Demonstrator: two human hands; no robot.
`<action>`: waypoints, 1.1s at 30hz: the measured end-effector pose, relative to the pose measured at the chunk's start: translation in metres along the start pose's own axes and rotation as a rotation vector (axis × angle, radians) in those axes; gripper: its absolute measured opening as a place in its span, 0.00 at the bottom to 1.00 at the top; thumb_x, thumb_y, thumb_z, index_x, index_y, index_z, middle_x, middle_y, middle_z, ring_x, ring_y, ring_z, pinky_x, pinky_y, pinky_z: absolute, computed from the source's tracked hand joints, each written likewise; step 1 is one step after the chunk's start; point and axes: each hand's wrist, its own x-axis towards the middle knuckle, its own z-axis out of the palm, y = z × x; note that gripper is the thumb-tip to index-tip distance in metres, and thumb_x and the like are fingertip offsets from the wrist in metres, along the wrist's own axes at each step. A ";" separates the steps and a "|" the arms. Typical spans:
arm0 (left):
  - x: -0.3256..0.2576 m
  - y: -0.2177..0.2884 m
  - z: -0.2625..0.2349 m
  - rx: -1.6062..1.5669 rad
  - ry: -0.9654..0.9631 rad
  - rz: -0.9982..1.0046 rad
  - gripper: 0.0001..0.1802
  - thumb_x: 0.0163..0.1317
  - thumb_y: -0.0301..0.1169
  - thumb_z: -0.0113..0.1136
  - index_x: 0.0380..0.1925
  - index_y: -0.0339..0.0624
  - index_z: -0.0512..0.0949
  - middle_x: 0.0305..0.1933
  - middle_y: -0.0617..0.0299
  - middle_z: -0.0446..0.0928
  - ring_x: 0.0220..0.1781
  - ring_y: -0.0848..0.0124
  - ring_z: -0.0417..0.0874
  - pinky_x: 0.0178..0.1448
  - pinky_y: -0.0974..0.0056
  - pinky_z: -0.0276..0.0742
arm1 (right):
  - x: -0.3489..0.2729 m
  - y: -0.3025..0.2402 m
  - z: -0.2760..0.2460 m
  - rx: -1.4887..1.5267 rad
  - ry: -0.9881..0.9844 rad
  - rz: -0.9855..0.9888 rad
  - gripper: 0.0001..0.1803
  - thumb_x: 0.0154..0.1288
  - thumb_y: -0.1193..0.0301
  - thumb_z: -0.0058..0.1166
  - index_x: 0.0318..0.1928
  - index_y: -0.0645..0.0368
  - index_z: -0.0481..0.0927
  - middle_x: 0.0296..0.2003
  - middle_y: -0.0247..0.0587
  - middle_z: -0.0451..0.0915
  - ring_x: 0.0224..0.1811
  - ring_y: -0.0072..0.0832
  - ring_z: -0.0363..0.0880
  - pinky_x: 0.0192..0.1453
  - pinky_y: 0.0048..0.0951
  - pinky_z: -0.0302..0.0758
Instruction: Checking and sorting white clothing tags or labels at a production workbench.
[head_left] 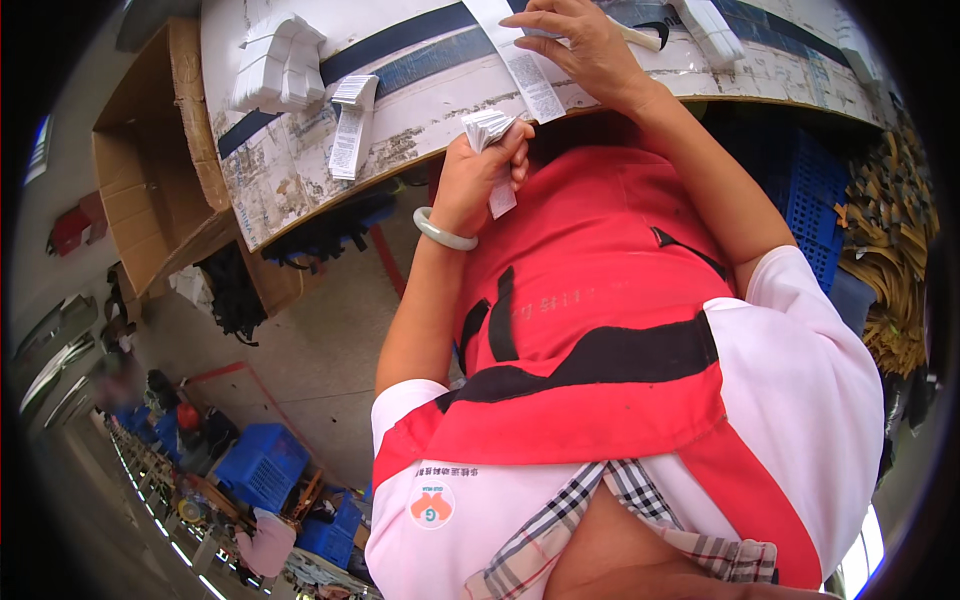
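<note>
Labels [490, 128], white, seemingly folded, bunched

We wear a red apron [590, 300] with broad black bands, one running across the front and narrower black straps rising from it, and a line of faint pale printing sits near the middle of the red cloth. Under it we have a white short-sleeved top [800, 380] whose sleeves end above the elbows, with a small round orange-and-green emblem on the left side (its details are too small to make out). A checked collar [560, 520] in black, white and red lines opens at the neck. On our left wrist sits a smooth, pale green bangle [442, 231]; our forearms are bare.
</note>
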 end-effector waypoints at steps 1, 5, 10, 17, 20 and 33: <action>0.001 0.000 0.002 0.003 0.001 0.001 0.10 0.68 0.32 0.58 0.40 0.36 0.76 0.26 0.66 0.70 0.25 0.77 0.70 0.29 0.71 0.68 | 0.005 -0.010 0.000 -0.172 -0.110 0.091 0.10 0.56 0.69 0.64 0.39 0.55 0.85 0.39 0.42 0.78 0.45 0.41 0.75 0.51 0.39 0.72; 0.001 0.001 0.003 0.128 0.063 0.057 0.08 0.66 0.31 0.61 0.37 0.36 0.80 0.24 0.67 0.73 0.23 0.79 0.72 0.28 0.73 0.67 | -0.006 0.007 0.012 -0.106 -0.124 0.156 0.07 0.54 0.69 0.65 0.34 0.55 0.86 0.38 0.41 0.78 0.45 0.39 0.75 0.51 0.38 0.72; 0.008 -0.002 -0.005 0.429 0.300 0.482 0.09 0.63 0.25 0.64 0.43 0.37 0.82 0.29 0.66 0.78 0.27 0.83 0.75 0.27 0.77 0.66 | -0.017 -0.010 0.006 0.042 -0.157 0.214 0.06 0.56 0.69 0.65 0.33 0.55 0.86 0.36 0.41 0.78 0.43 0.38 0.76 0.49 0.34 0.73; 0.007 0.017 0.000 0.472 0.255 0.660 0.12 0.57 0.16 0.62 0.42 0.34 0.82 0.27 0.63 0.80 0.24 0.81 0.76 0.26 0.76 0.69 | -0.006 -0.046 -0.019 0.361 -0.328 0.305 0.10 0.64 0.69 0.61 0.44 0.58 0.84 0.39 0.32 0.80 0.41 0.21 0.77 0.46 0.23 0.74; 0.006 0.014 -0.002 0.390 0.230 0.597 0.12 0.56 0.14 0.60 0.41 0.34 0.82 0.27 0.64 0.80 0.23 0.80 0.76 0.25 0.76 0.69 | -0.004 -0.054 -0.022 0.357 -0.375 0.481 0.09 0.65 0.70 0.61 0.43 0.60 0.84 0.37 0.33 0.81 0.39 0.19 0.77 0.46 0.21 0.74; 0.005 0.003 -0.006 0.281 0.183 0.552 0.10 0.60 0.23 0.66 0.41 0.34 0.83 0.26 0.65 0.79 0.23 0.80 0.76 0.25 0.76 0.67 | -0.010 -0.049 -0.022 0.655 -0.505 0.602 0.08 0.68 0.71 0.58 0.39 0.65 0.81 0.33 0.30 0.79 0.38 0.15 0.76 0.45 0.19 0.73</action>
